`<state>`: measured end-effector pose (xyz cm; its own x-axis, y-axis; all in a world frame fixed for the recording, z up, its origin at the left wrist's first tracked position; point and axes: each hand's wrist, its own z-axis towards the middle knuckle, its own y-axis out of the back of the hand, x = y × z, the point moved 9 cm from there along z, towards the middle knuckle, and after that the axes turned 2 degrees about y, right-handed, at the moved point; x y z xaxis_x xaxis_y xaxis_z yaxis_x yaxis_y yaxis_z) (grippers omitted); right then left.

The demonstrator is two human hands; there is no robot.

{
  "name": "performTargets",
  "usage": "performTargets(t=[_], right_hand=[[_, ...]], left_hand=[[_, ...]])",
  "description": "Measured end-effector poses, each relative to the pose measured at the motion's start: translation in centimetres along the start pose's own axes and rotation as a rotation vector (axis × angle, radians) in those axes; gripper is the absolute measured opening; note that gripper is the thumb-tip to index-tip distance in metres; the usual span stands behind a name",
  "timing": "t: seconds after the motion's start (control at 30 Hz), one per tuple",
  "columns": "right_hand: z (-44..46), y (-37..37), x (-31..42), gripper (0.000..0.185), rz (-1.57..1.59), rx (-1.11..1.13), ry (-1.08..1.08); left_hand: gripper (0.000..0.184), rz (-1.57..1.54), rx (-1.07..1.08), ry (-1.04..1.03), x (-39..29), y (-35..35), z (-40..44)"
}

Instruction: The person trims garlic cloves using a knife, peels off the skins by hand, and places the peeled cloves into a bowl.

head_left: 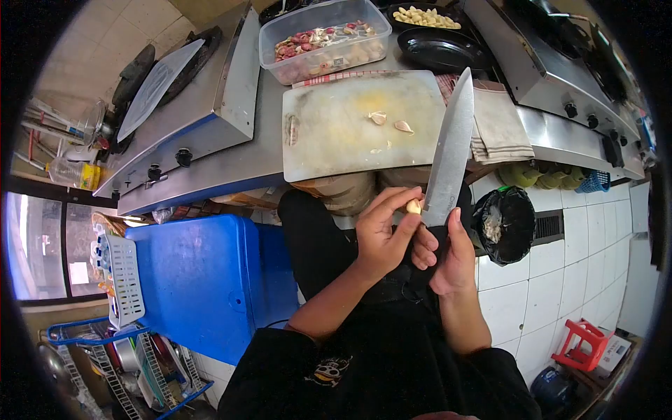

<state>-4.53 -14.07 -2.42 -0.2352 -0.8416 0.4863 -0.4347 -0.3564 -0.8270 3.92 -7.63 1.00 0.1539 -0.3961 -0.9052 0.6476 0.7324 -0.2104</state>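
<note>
My left hand (387,234) pinches a pale garlic clove (414,206) between thumb and fingers, above my lap. Close against it, my right hand (448,259) is wrapped round the handle of a large kitchen knife (451,143). The blade points up and away from me, its heel beside the clove, and the handle is mostly hidden. Beyond my hands lies a white cutting board (329,140). Two garlic cloves in their skins, one (377,117) left of the other (403,127), rest on it with small bits of peel.
Behind the board stands a clear plastic tub (325,66) of garlic and reddish skins. A black pan (444,50) and a dish of peeled cloves (427,17) sit to its right. Stoves flank the counter. A lined bin (505,224) is right of my knees, a blue cooler (189,273) left.
</note>
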Motion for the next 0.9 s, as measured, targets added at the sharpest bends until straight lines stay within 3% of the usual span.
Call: performTargets(t=[0.07, 0.1, 0.23, 0.33, 0.43, 0.5, 0.53, 0.6, 0.7, 0.9], right_hand=[[-0.2, 0.3, 0.2, 0.047, -0.113, -0.030, 0.047], [-0.2, -0.2, 0.4, 0.047, -0.151, -0.015, 0.063], [-0.5, -0.9, 0.4, 0.048, -0.125, 0.015, 0.050], [-0.8, -1.2, -0.1, 0.047, -0.039, 0.027, 0.043], [-1.1, -1.2, 0.5, 0.043, -0.242, 0.021, 0.128], [-0.9, -1.2, 0.7, 0.043, -0.256, 0.049, 0.149], [-0.9, -1.1, 0.7, 0.043, -0.256, 0.049, 0.150], [-0.8, -0.8, 0.6, 0.042, -0.236, 0.048, 0.146], [-0.8, -1.0, 0.9, 0.042, -0.287, 0.032, 0.208], [-0.6, -1.6, 1.5, 0.043, -0.574, 0.097, 0.312]], left_hand=[[0.026, 0.089, 0.013, -0.025, -0.2, -0.3, -0.2], [0.029, -0.068, -0.025, 0.142, 0.5, -0.2, -0.6], [0.028, 0.049, -0.003, 0.047, -0.1, -0.1, -0.3], [0.026, -0.016, -0.128, 0.043, 0.1, 0.6, -0.8], [0.024, -0.138, -0.088, 0.238, 1.7, 0.6, -1.3], [0.025, -0.427, -0.022, 0.431, 3.0, -0.1, -1.4], [0.025, -0.427, -0.021, 0.430, 3.3, -0.1, -1.1], [0.027, -0.791, 0.015, 0.415, 3.5, -0.8, -0.6], [0.029, -0.917, 0.012, 0.501, 4.1, -0.9, -0.7], [0.031, -0.661, 0.007, 0.463, 4.2, -0.1, -0.7]])
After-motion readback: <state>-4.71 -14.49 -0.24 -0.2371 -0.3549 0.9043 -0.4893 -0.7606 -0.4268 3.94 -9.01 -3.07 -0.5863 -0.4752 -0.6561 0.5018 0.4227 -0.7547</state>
